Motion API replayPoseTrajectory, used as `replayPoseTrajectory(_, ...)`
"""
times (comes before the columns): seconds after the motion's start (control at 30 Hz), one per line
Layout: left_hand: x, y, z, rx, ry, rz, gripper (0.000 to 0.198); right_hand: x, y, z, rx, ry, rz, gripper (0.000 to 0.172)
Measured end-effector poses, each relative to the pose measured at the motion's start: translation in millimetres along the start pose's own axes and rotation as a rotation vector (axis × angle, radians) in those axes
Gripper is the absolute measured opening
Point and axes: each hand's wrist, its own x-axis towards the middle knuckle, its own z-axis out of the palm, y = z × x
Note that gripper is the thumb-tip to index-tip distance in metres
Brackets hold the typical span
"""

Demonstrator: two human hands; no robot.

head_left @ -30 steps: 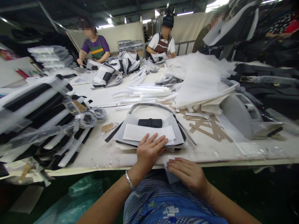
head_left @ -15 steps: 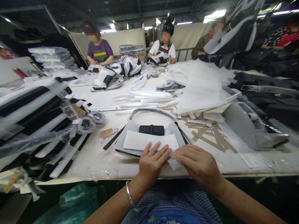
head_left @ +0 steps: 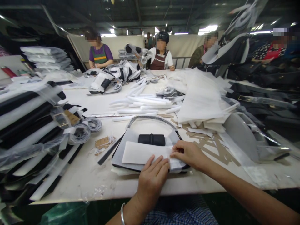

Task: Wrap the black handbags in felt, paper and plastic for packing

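Observation:
A handbag [head_left: 117, 157] lies flat on the table in front of me, covered by whitish wrapping sheet [head_left: 130, 134]. Its black tab [head_left: 152, 139] shows at the middle, and the wrapped handle [head_left: 153, 118] arches behind. A white foam sheet [head_left: 139, 152] rests across the front of the bag. Flat on the foam's lower right part lies my left hand [head_left: 156, 172], fingers stretched out. My right hand [head_left: 187, 153] pinches at the foam's right end, where a clear plastic strip [head_left: 175, 164] runs down over the bag's front; its fingertips are partly hidden.
Stacked wrapped black pieces [head_left: 30, 112] and coiled straps [head_left: 81, 132] lie left, tags [head_left: 102, 143] nearby. White foam rods [head_left: 142, 102], white sheets [head_left: 199, 93] and brown card strips [head_left: 213, 147] lie beyond and right. A grey bag [head_left: 243, 134] stands right. Co-workers [head_left: 100, 54] sit across the table.
My right hand has shifted from the bag's front right corner up to the foam's right end and curled into a pinch. My left hand stays on the foam. A co-worker opposite has lifted a wrapped item.

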Motion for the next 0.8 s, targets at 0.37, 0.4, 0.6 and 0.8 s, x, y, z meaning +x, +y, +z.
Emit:
replayPoseTrajectory(0.37,-2,-6,2.8,0.132,-0.091,0.123,0.035,8,3,3,0.1,0.009,0.016,0.017)
replayPoseTrajectory(0.4,-3,-7,3.7,0.141,-0.09,0.128,0.036,8,1,4,0.099,0.022,0.019,0.019)
replayPoseTrajectory(0.6,-9,-19,7.7,0.192,-0.12,0.227,0.037,-16,9,-21,0.095,0.109,-0.01,0.023)
replayPoseTrajectory(0.8,-8,-26,7.0,0.237,-0.099,0.312,0.039,-92,94,-151,-0.137,0.614,0.238,0.033)
